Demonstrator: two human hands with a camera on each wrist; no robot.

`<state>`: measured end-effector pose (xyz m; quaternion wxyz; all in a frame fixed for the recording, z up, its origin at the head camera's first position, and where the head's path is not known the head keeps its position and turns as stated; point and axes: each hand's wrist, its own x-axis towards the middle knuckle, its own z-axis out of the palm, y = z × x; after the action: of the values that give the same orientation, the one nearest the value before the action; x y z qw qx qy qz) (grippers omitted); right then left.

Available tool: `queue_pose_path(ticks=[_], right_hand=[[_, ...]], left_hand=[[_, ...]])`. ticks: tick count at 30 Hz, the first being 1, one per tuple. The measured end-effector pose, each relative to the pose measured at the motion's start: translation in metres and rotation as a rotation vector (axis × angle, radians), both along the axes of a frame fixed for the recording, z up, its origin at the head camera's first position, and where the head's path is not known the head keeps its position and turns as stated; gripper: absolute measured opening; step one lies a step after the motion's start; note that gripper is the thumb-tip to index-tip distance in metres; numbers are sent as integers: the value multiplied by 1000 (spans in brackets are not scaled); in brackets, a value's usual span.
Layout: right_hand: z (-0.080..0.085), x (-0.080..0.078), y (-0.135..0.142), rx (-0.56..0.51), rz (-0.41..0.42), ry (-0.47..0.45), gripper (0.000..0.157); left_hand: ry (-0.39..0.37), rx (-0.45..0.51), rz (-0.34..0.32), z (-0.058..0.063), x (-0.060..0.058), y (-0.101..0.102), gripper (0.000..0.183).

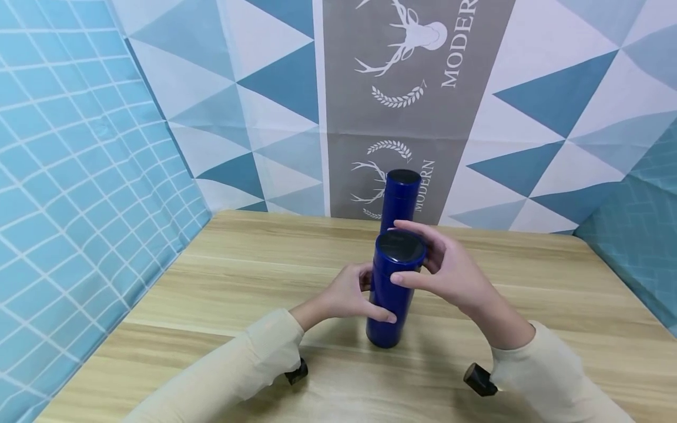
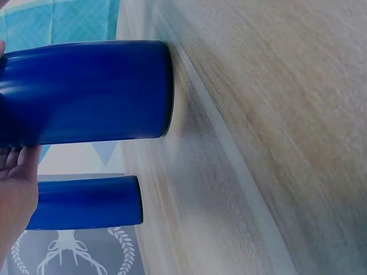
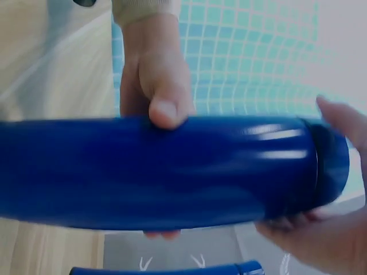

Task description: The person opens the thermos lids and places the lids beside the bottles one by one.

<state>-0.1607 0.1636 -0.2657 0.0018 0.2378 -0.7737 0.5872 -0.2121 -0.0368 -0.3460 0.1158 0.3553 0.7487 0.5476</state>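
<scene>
As seen from the head view, spread behind everything: a backdrop [image 1: 280, 73] of blue and white triangles, with a grey deer-head strip. Along the left side, a blue squared sheet [image 1: 69, 176]. Below, a pale wooden surface [image 1: 254, 252]. Reaching in from the near side, two cream sleeves [image 1: 222, 364]. Between the hands, near the middle of the surface, a thick blue bottle [image 1: 390, 295], close to upright; resting on the wood or just clear of it, impossible to tell. Just behind, a slimmer blue bottle [image 1: 398, 204], upright. Around the thick bottle's top, a right hand [image 1: 444, 267], fingers [image 1: 418, 228] curved behind, thumb in front. Lower on the same body, a left hand [image 1: 346, 294], gripping likewise, spread to the bottle's width. On top, a dark-faced cap [image 1: 401, 247]. Beside the cuffs, small black blocks [image 1: 478, 379].
</scene>
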Motion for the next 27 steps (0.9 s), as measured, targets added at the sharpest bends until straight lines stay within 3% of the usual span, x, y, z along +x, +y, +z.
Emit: queue_pose_path(ticks=[5,10,23,27], right_hand=[[-1,7,-12,-12,-143,-37,67],[-5,6,-16,-23,-186,-20,63],[-2,-5,-4,106,-135,33,58],[-2,-7,0,96,-95,37,58]], left_hand=[[-7,-15,12,-1,-1,-1,60],[-6,-21,13,0,-1,0,61],[-16,-27,23,2,-3,2,59],[-12,-12,18,1,-3,2,58]])
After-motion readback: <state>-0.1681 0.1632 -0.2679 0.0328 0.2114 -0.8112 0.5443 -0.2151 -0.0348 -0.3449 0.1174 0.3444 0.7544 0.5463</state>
